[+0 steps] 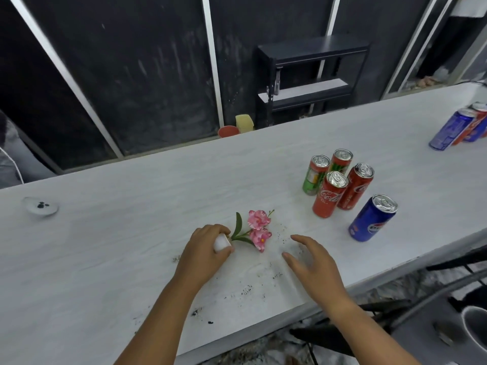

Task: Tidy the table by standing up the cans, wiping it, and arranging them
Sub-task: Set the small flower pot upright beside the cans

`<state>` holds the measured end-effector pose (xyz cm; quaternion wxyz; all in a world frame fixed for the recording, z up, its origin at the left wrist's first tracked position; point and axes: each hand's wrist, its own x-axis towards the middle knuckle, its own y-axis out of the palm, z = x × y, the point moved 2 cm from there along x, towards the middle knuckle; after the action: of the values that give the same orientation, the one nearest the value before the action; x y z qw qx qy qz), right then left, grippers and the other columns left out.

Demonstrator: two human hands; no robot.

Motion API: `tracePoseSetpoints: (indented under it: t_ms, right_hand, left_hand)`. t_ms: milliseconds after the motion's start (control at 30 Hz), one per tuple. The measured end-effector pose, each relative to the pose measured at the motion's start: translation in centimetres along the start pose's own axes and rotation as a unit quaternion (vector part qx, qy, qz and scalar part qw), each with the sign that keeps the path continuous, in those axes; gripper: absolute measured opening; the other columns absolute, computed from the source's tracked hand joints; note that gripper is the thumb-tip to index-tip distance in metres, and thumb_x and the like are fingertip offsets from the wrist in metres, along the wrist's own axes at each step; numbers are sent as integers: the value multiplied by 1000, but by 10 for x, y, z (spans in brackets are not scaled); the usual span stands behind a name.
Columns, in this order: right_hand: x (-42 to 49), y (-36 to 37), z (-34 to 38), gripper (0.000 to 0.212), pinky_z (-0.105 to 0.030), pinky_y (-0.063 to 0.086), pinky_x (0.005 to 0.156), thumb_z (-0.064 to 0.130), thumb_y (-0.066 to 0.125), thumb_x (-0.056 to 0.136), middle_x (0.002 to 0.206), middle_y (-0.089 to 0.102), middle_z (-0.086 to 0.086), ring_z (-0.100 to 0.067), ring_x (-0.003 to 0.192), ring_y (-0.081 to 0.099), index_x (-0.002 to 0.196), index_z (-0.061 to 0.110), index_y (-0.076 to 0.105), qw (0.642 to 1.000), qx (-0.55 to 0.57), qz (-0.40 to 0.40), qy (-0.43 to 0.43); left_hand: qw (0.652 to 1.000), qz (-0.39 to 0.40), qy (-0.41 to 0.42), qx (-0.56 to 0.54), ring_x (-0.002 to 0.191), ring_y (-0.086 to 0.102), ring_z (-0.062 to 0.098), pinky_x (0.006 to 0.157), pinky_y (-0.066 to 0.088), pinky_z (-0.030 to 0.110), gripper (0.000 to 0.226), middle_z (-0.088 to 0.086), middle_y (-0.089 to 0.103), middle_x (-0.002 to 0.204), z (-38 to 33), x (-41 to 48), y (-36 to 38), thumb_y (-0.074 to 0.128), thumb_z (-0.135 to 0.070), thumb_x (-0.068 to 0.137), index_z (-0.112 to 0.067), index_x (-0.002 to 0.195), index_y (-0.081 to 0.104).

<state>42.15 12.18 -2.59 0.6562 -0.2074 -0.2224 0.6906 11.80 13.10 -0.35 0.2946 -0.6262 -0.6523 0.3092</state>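
Note:
My left hand grips a small white pot lying on its side, with a pink artificial flower sticking out to the right. My right hand hovers open just right of the flower, over scattered dark soil crumbs on the white table. Upright to the right stand two red cola cans, two green-and-red cans and a blue cola can. More blue and red cans stand at the far right.
A small clear dish with dark specks sits at the table's left. Behind the table are a black shelf unit, a red cup and a yellow object. Dark chair frames stand by the near right edge.

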Motion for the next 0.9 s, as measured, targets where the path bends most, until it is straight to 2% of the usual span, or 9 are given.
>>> tracePoseSetpoints:
  t_ms: [67,133,233,367,500,667,733,833,900]
  right_hand:
    - [7,-5,-11,44,-3,37,103,55,74,93,133,61,28,15,122,52,134,46,61,1000,-15,-20,2]
    - [16,-15,-24,43,-27,46,111,50,74,95,132,66,16,-1,122,57,134,33,67,996,-67,-63,-6]
    - [26,-28,-42,40,-43,49,108,43,74,95,131,71,5,-19,122,62,129,22,71,983,-144,-103,-42]
    - [30,-27,-51,36,-42,46,105,46,72,97,132,70,8,-18,123,62,127,26,71,975,-179,-117,-66]
    - [32,-23,-52,41,-40,46,103,56,63,96,133,69,10,-15,124,61,127,29,70,968,-208,-124,-71]
    - [32,-21,-56,39,-40,47,103,55,67,96,135,69,11,-14,127,61,125,30,71,960,-228,-135,-89]
    - [32,-20,-58,39,-41,47,103,55,68,96,135,68,12,-14,127,62,125,30,71,959,-232,-136,-90]
    - [31,-19,-58,39,-42,46,105,55,68,96,136,68,12,-14,129,61,126,29,72,958,-232,-141,-94]
    - [29,-19,-56,39,-41,45,106,54,67,96,136,67,12,-14,130,60,126,29,71,957,-233,-143,-96]
  left_hand:
    - [1000,0,-6,-29,115,53,-2,85,47,20,37,-32,61,119,-3,6,4,82,-42,89,-45,121,64]
    - [998,2,-12,-63,112,58,-2,86,54,27,35,-29,63,119,-7,15,9,82,-41,89,-45,119,63]
    - [994,2,-10,-107,104,62,-3,81,58,29,31,-24,66,116,-18,34,18,84,-42,89,-45,112,64]
    - [987,2,-2,-159,102,63,-5,79,59,28,28,-24,67,114,-35,68,36,86,-41,88,-43,108,65]
    - [981,5,6,-192,103,67,0,86,62,33,28,-22,71,113,-57,107,56,88,-38,88,-41,106,66]
    - [973,6,13,-230,107,69,2,91,59,30,29,-20,74,113,-83,155,79,89,-34,88,-36,107,67]
    - [973,7,21,-230,110,68,2,91,57,25,30,-19,73,115,-92,172,89,90,-32,88,-31,108,67]
    - [973,19,16,-231,107,63,-11,78,47,5,33,-26,70,115,-101,188,103,90,-33,88,-33,109,66]
    - [972,20,13,-234,102,60,-19,75,44,0,33,-31,68,112,-103,193,111,91,-34,87,-36,109,65]
